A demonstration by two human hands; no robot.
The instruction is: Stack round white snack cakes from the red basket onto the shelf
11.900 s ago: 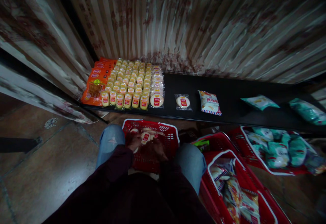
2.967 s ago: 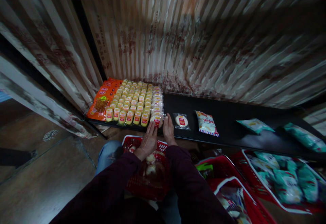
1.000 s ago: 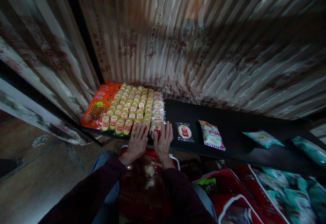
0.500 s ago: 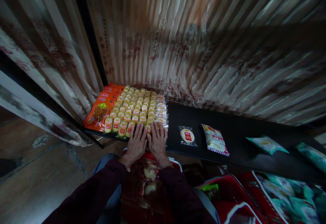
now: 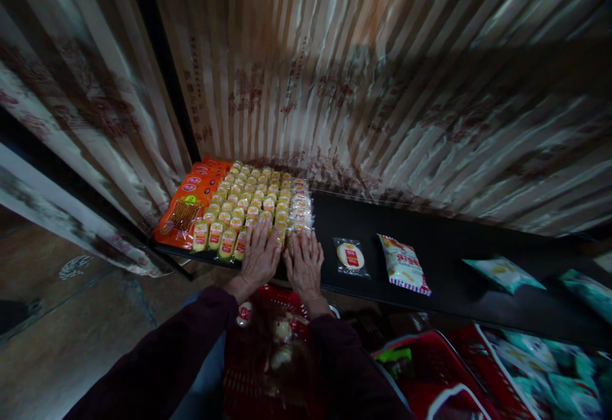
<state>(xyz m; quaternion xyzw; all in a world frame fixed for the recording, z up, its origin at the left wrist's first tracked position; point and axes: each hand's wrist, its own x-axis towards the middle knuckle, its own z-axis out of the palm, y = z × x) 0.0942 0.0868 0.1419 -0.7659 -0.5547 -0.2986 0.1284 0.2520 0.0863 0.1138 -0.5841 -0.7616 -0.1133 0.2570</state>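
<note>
I see left hand (image 5: 261, 254) and right hand (image 5: 305, 266) laid flat, fingers extended, gripping nothing, at the front of yellow wrapped cakes (image 5: 245, 202) and clear-wrapped round cakes (image 5: 301, 202) respectively. Cakes in rows on black shelf (image 5: 447, 235), frame centre-left; orange snack bags (image 5: 189, 206) beside, farther left.

Head-worn view, forward and down over the nearby shelf (image 5: 447, 260)
</note>
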